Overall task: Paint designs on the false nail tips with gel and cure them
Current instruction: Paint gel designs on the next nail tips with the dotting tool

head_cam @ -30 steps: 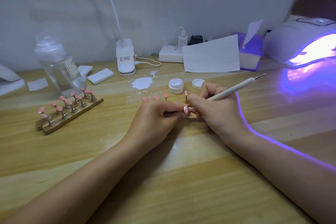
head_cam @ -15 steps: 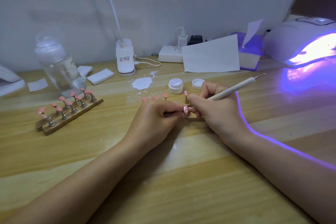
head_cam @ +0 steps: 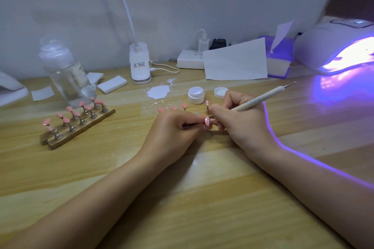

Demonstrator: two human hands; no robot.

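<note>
While we compare this moment with the second before it, we find almost nothing moved: our left hand [head_cam: 174, 129] still pinches the stem of a pink false nail tip with white dots [head_cam: 207, 121] just above the wooden desk [head_cam: 182, 198], fingers curled around it. Our right hand [head_cam: 240, 125] still grips the slender cream dotting tool [head_cam: 261, 98], fingers closed on it, its working end at the tip. We judge dotting is underway; curing in the lit white nail lamp [head_cam: 336, 46] remains.
</note>
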